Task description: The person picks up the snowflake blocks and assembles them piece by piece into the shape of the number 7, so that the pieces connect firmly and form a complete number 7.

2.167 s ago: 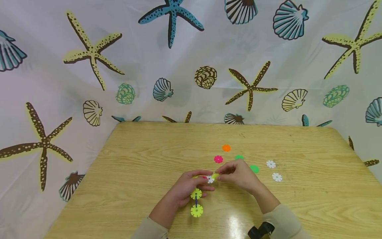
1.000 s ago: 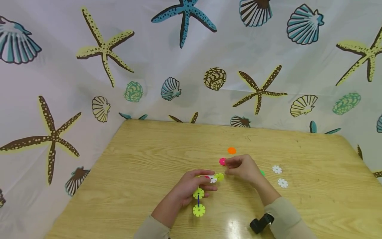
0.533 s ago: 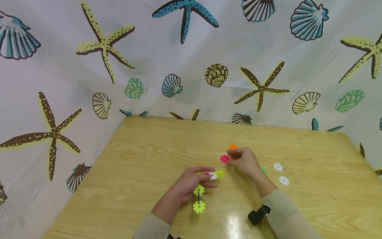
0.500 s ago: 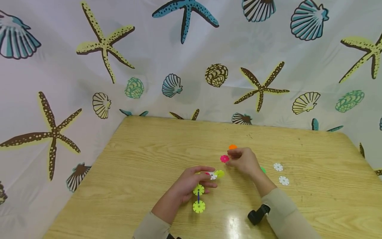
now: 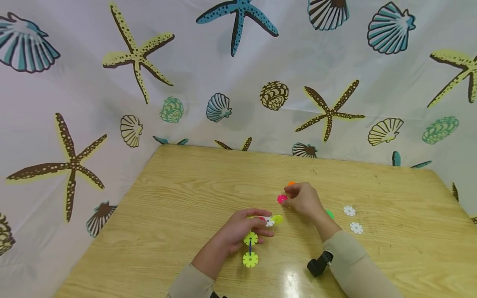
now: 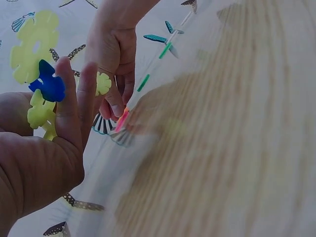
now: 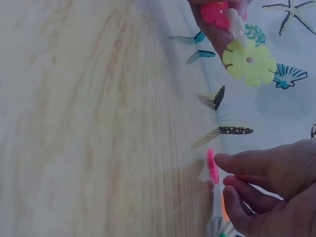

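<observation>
My left hand (image 5: pixel 237 230) grips a chain of notched plastic snowflake discs. From it, yellow discs (image 5: pixel 250 260) hang down, linked by a blue disc (image 6: pixel 49 83) seen edge-on in the head view. At the chain's other end, past the fingertips, a white disc (image 5: pixel 269 222) joins a yellow disc (image 7: pixel 250 61). Part of the chain is hidden behind my left fingers. My right hand (image 5: pixel 304 201) reaches down at a loose pink disc (image 5: pixel 281 199) lying on the table. Its thumb is right at the disc's edge, and the other fingers are bent loosely beside it.
Just beyond my right fingers lies an orange disc (image 5: pixel 292 183), partly covered. A green disc (image 5: pixel 330 214) shows behind the right wrist. Two white discs (image 5: pixel 349 211) lie farther right on the wooden table (image 5: pixel 179 190). A shell-and-starfish patterned curtain (image 5: pixel 231 70) surrounds the table's back and sides.
My right hand has let go of the yellow disc at the chain's end and moved away from me to the loose pink disc. The left hand keeps holding the chain, nearly still.
</observation>
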`<state>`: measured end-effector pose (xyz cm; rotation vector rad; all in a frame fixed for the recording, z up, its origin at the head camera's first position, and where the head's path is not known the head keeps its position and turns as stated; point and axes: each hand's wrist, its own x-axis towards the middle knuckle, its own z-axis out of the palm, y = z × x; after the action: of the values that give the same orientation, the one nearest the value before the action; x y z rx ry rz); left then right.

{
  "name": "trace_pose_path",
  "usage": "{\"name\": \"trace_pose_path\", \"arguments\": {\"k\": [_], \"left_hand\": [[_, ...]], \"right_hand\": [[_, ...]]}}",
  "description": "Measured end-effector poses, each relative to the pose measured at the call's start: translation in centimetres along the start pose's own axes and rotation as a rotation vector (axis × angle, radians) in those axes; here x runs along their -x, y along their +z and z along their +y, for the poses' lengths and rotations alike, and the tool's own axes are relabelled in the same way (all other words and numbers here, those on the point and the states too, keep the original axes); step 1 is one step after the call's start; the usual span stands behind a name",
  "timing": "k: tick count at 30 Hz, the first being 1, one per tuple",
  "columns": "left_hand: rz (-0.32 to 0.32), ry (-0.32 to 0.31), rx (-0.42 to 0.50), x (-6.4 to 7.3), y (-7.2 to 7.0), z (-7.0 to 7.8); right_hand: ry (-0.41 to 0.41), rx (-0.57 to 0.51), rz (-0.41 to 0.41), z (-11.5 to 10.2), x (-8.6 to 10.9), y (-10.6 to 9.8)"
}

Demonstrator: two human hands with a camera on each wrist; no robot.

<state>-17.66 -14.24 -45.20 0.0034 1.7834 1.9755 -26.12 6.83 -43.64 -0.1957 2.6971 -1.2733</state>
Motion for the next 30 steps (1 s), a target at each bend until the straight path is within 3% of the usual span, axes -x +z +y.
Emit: {"name": "trace_pose_path", "arguments": {"k": [6, 16, 30], "left_hand": [[0.002, -0.005, -0.009, 0.07, 0.10, 0.26], [0.001, -0.013, -0.019, 0.24, 0.33, 0.56], [0.001, -0.005, -0.035, 0.25, 0.01, 0.28]], "right_hand": [[-0.002, 0.054, 0.008, -0.13, -0.17, 0.09], [0.013, 0.047, 0.010, -0.25, -0.05, 0.15], [0.060, -0.075, 0.019, 0.00, 0.10, 0.04]]}}
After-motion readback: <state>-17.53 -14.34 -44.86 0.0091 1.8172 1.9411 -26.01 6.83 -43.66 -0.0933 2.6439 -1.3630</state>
